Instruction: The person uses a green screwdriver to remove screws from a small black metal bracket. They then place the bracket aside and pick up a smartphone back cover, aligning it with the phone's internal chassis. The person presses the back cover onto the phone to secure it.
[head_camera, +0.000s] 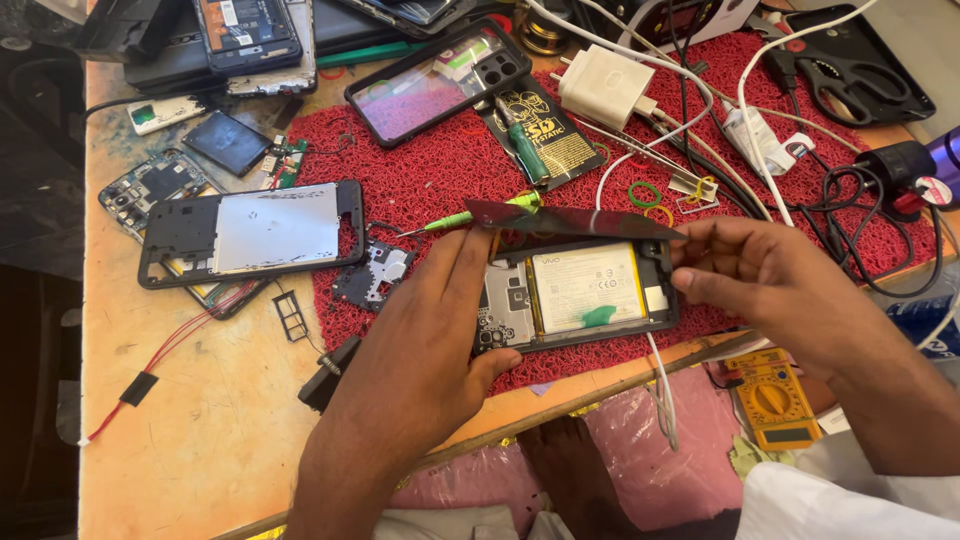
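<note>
Left hand (425, 345) and right hand (770, 285): each grip pinched on one end of a thin dark glossy back panel (570, 220), held tilted just above the opened black phone with white battery (580, 292). Phone lies on red mesh mat (430, 170), counter (200, 420) beneath. Green screwdriver (470, 215) just behind the panel.

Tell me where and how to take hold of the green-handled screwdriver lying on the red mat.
Grip the green handle, the thicker part that shows just left of the lifted dark back panel. Come from above and from the far side, pinching across its width. The thin shaft points left over the red mat and gives little purchase, and the left hand and opened phone crowd the near side.
</note>
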